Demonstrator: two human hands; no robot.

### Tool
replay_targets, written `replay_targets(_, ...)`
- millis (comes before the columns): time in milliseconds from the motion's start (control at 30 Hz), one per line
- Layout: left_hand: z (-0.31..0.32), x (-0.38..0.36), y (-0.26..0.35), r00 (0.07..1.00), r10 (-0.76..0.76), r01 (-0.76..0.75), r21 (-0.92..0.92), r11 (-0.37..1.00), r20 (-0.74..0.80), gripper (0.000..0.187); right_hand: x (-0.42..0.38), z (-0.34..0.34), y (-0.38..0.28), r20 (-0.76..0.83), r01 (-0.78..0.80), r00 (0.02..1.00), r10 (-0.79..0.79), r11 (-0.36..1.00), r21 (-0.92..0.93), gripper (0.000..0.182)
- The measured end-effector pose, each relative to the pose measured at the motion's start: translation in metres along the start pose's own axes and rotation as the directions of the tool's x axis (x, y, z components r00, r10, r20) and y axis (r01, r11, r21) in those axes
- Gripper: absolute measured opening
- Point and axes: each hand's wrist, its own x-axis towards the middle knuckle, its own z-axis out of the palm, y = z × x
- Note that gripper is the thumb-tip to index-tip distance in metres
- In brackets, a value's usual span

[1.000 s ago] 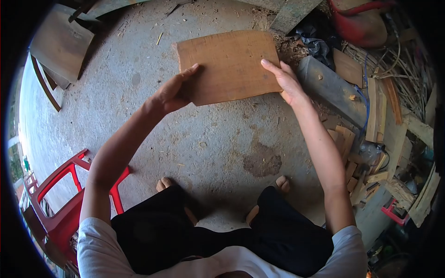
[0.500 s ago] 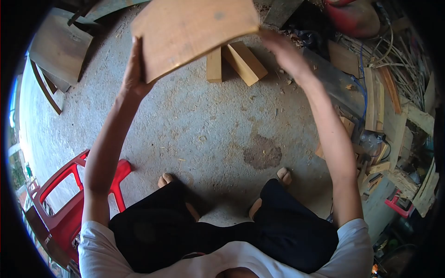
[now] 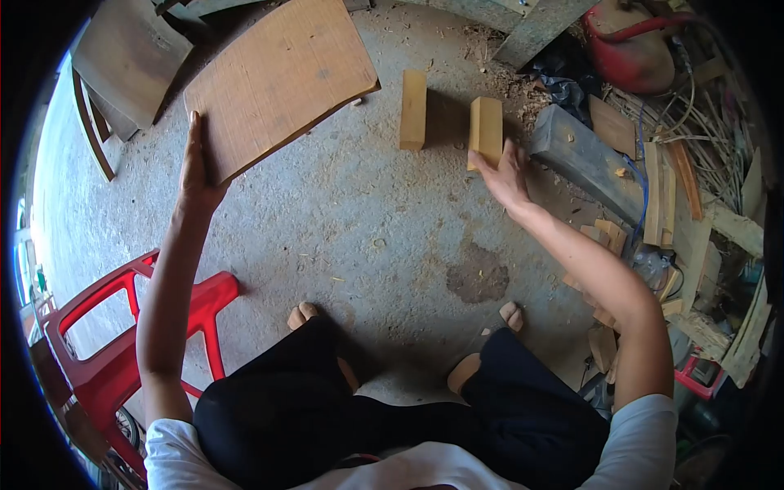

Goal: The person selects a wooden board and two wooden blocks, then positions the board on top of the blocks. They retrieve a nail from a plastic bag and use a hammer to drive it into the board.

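Note:
My left hand is closed on the near left corner of a wide, slightly curved wooden board. The board is held up at a tilt over the floor. My right hand has its thumb and fingers around the near end of a wooden block, partly covering that end. A second wooden block stands to its left on the floor, roughly parallel and apart from it.
A grey beam lies right of my right hand, with wood offcuts nearby. A red plastic chair is at my left. Curved panels lean at the far left. A red and tan rounded object stands far right.
The board has swung left, now held by my left hand alone. My right hand has left the board and come down to the right block, which has turned from slanted to nearly parallel.

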Motion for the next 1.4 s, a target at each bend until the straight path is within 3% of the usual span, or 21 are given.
replay_targets(33,-0.002,-0.003,-0.002,0.999,0.027,-0.027,0.011,1.000,-0.033,0.075,0.000,0.000,-0.003,-0.159,0.158,0.968,-0.196,0.961,-0.225,0.090)
replay_targets(67,0.001,-0.005,-0.001,0.996,0.057,-0.056,0.022,0.998,-0.063,0.075,-0.003,-0.003,-0.018,-0.264,0.261,0.873,-0.410,0.849,-0.459,0.093)
replay_targets(100,0.003,-0.006,-0.001,0.997,0.055,-0.054,0.020,0.998,-0.059,0.075,-0.002,-0.001,-0.034,-0.267,0.257,0.873,-0.409,0.849,-0.462,0.093)
replay_targets(167,0.004,-0.009,-0.003,0.993,0.085,-0.085,-0.001,0.996,-0.079,0.081,0.006,0.018,-0.069,-0.222,0.653,0.605,-0.765,0.636,-0.411,0.094)
replay_targets(200,0.000,-0.006,-0.004,0.994,0.076,-0.077,-0.001,0.997,-0.077,0.081,0.009,0.044,-0.076,-0.219,0.649,0.611,-0.761,0.640,-0.412,0.094)
replay_targets(267,-0.007,0.002,-0.003,0.995,0.074,-0.075,-0.012,0.997,-0.075,0.079,0.015,0.103,-0.085,-0.354,0.473,0.707,-0.613,0.781,-0.408,0.090)
replay_targets(400,-0.017,0.012,0.007,0.997,0.019,-0.017,0.021,1.000,-0.081,0.077,0.003,0.125,-0.107,-0.389,0.342,0.800,-0.456,0.881,-0.327,0.088)
replay_targets(467,-0.018,0.008,0.011,0.997,0.043,-0.044,-0.021,0.999,-0.059,0.072,-0.029,0.143,-0.111,-0.396,0.467,0.792,-0.464,0.879,-0.095,0.087)
replay_targets(600,-0.012,0.009,0.014,0.994,0.048,-0.051,-0.027,0.998,-0.093,0.068,-0.086,0.179,-0.139,-0.337,0.658,0.698,-0.632,0.752,-0.046,0.087)
replay_targets(700,-0.008,0.005,0.009,0.985,0.051,-0.070,-0.108,0.992,-0.167,0.060,-0.088,0.200,-0.154,-0.265,0.619,0.740,-0.618,0.780,-0.090,0.086)
replay_targets(867,-0.018,0.001,0.003,0.990,-0.011,-0.007,-0.134,0.991,-0.138,0.059,-0.088,0.189,-0.155,-0.220,0.595,0.773,-0.595,0.800,-0.073,0.085)
replay_targets(933,-0.016,-0.006,0.002,0.982,0.037,-0.055,-0.093,0.994,-0.184,0.060,-0.085,0.164,-0.138,-0.397,0.608,0.676,-0.621,0.774,-0.177,0.087)
replay_targets(1000,-0.036,-0.005,0.001,0.987,0.032,-0.050,-0.111,0.993,-0.159,0.061,-0.062,0.113,-0.108,-0.497,0.451,0.694,-0.521,0.853,-0.264,0.086)
replay_targets(1067,-0.054,-0.003,0.003,0.998,-0.016,0.012,-0.058,0.998,-0.067,0.062,-0.036,0.068,-0.064,-0.633,0.302,0.624,-0.458,0.889,-0.345,0.084)
replay_targets(1133,-0.051,-0.007,0.005,0.997,-0.009,0.004,-0.071,0.997,-0.075,0.062,-0.022,0.043,-0.029,-0.604,0.054,0.712,-0.358,0.885,-0.462,0.080)
replay_targets(1167,-0.048,-0.008,0.006,0.997,-0.005,-0.001,-0.074,0.997,-0.083,0.062,-0.016,0.042,-0.017,-0.611,0.053,0.705,-0.361,0.885,-0.463,0.080)
replay_targets(1233,-0.039,-0.009,0.005,0.995,0.024,-0.032,-0.087,0.996,-0.095,0.062,-0.008,0.048,-0.003,-0.484,0.334,0.786,-0.383,0.923,-0.188,0.076)
replay_targets(1267,-0.037,-0.012,0.004,0.992,0.041,-0.052,-0.095,0.994,-0.118,0.061,-0.014,0.056,-0.009,-0.483,0.336,0.789,-0.380,0.925,-0.180,0.076)
replay_targets(1333,-0.036,-0.015,0.003,0.993,0.025,-0.036,-0.097,0.995,-0.117,0.061,-0.036,0.081,-0.040,-0.558,0.478,0.686,-0.468,0.867,-0.139,0.073)
replay_targets(1400,-0.031,-0.016,0.002,0.994,0.014,-0.025,-0.101,0.995,-0.107,0.061,-0.043,0.102,-0.058,-0.494,0.422,0.759,-0.424,0.898,-0.122,0.073)
